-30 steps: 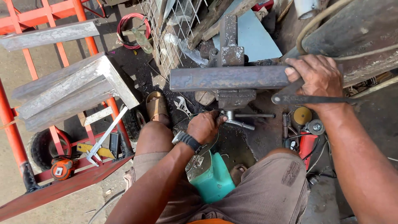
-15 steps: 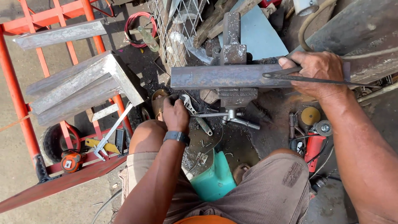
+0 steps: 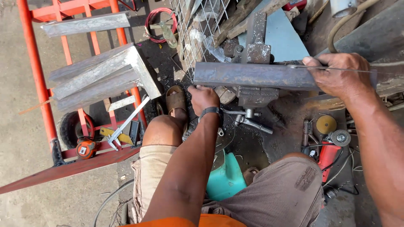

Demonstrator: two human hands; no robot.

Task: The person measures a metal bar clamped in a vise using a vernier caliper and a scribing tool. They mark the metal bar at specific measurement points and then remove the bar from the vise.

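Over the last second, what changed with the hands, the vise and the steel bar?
The left hand let go of the vise handle and rose to the left end of the steel bar. The thin tool under the right hand swung from hanging below the bar to lying along its top. The bar stayed clamped in the vise.

The concrete floor (image 3: 25, 168) carries nearly everything here, pale and dusty at the left, dark and grimy toward the bench vise (image 3: 252, 94). An orange cart frame (image 3: 38, 80) stands on it at the left, with a small black wheel (image 3: 69, 128) touching the ground. Near the vise foot lie a red angle grinder (image 3: 330, 153), a loose yellow grinding disc (image 3: 326, 124) just beside it, and a teal plastic container (image 3: 227, 178) (partly hidden by the person's legs). A coiled red hose (image 3: 158, 23) lies farther back, beside a glass bottle (image 3: 169, 38). A sandalled foot (image 3: 176, 101) rests on the floor by the cart.
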